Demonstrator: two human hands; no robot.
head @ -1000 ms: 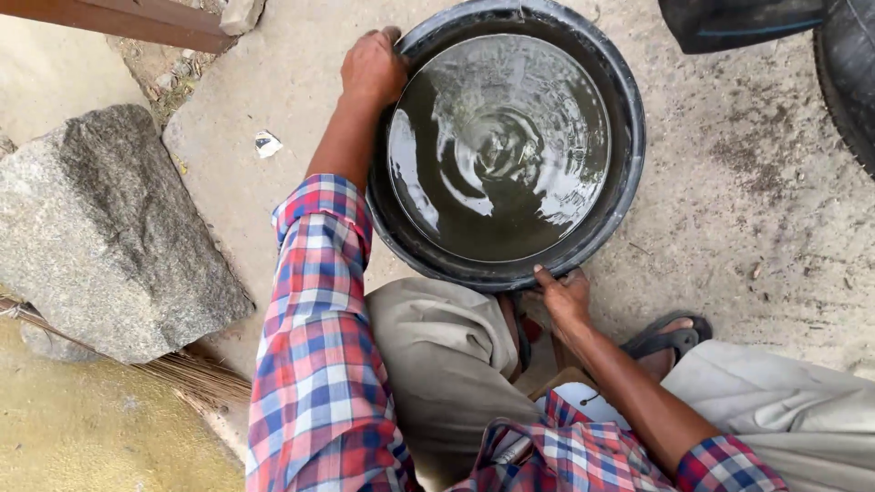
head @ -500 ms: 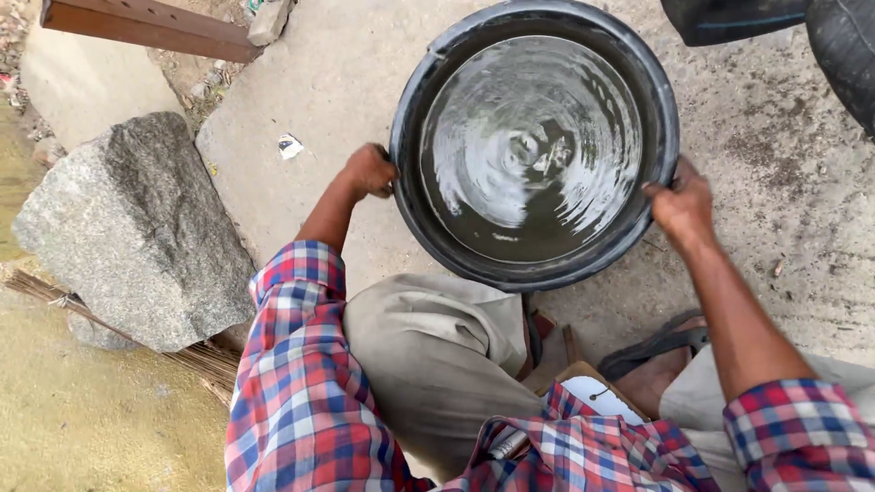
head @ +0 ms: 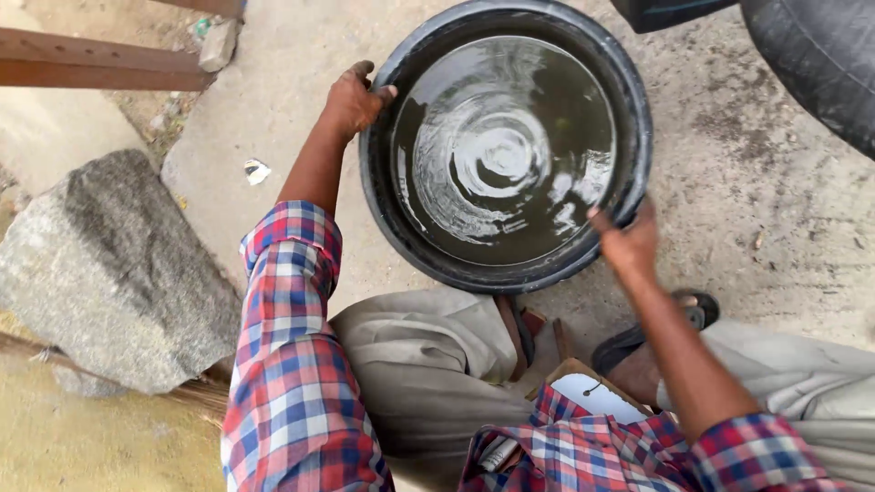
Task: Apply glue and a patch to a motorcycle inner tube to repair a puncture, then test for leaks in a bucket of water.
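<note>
A round black tub [head: 390, 228] full of dark, rippling water [head: 506, 150] stands on the concrete ground in front of me. My left hand [head: 351, 98] grips its rim at the upper left, fingers curled over the edge. At the lower right of the rim my right hand [head: 627, 239] holds on too, thumb on the inside. Both arms wear red, blue and white checked sleeves. My bent knees in beige trousers are just below the tub.
A large grey rock [head: 109, 264] lies at the left. A rusty brown beam [head: 100, 68] runs across the top left. A black tyre [head: 811, 64] curves in at the top right. A sandal [head: 652, 333] shows under my right arm. A scrap of litter [head: 256, 170] lies on the concrete.
My left hand has moved up the tub's left rim and my right hand down to the lower right rim. The water swirls in rings. The view has shifted slightly.
</note>
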